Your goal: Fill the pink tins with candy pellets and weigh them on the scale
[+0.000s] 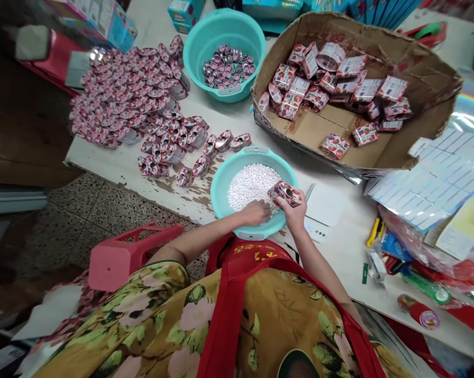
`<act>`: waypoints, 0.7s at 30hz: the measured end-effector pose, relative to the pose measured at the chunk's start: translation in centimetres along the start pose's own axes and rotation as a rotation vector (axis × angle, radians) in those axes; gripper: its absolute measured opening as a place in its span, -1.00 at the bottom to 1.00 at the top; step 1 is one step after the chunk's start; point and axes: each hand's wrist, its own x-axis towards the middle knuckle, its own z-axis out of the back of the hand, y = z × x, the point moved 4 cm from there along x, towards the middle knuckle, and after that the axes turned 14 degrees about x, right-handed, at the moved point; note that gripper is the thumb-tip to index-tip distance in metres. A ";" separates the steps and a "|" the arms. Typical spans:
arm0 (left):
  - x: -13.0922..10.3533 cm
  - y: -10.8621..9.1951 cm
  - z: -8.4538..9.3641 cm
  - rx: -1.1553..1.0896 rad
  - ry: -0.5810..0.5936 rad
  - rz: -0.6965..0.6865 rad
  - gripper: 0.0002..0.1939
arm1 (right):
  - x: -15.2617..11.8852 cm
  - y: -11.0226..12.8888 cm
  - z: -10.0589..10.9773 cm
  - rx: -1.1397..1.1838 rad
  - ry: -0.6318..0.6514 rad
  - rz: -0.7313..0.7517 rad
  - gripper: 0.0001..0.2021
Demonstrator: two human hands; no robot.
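Observation:
A teal basin (pixel 217 197) full of small white pellets (pixel 246 184) stands close to my body. My left hand (pixel 257 212) reaches in from the left, its fingers curled down at the pellets; whether it holds any is hidden. At the basin's right rim my right hand (pixel 295 210) grips a small red and white printed container (pixel 284 193) with a dark round hole facing up. Similar containers (pixel 174 139) stand on the table beyond the basin to the left, beside a large dense cluster of them (pixel 122 100).
A second teal basin (pixel 193 39) holds small round metal-and-pink caps. The cardboard box (pixel 425 68) at the back right contains more printed packs. A flat white device (pixel 325 205), plastic sheets (pixel 437 168) and tools lie to the right. A pink stool (pixel 111 262) is at the lower left.

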 end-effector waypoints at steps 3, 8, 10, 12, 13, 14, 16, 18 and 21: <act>-0.6 4.6 2.4 0.074 -0.042 0.169 -0.63 | -0.3 0.2 0.5 -0.045 -0.051 0.091 -0.42; 3.4 9.2 4.3 0.156 -0.225 0.399 -0.54 | -0.2 -1.2 0.3 -0.142 -0.090 0.198 -0.41; 3.1 8.2 3.0 0.149 -0.158 0.416 -0.58 | -0.1 -1.9 0.4 -0.118 -0.105 0.195 -0.40; 0.8 6.3 1.2 0.119 -0.058 0.390 -0.61 | -0.2 -2.4 0.7 -0.078 -0.135 0.190 -0.40; -0.6 5.3 0.5 0.097 -0.005 0.352 -0.62 | -0.2 -2.4 0.8 -0.068 -0.146 0.190 -0.40; -2.1 4.6 0.0 0.075 0.036 0.315 -0.64 | -0.3 -2.4 0.9 -0.066 -0.152 0.194 -0.41; -4.5 4.2 -0.1 0.054 0.051 0.318 -0.64 | -0.5 -2.1 0.8 -0.069 -0.152 0.204 -0.41; -5.8 5.4 0.6 0.079 0.006 0.481 -0.58 | -0.6 -1.7 0.6 -0.064 -0.148 0.210 -0.41; -6.1 6.8 0.9 0.108 0.029 0.751 -0.44 | -0.7 -1.5 0.5 -0.056 -0.150 0.222 -0.42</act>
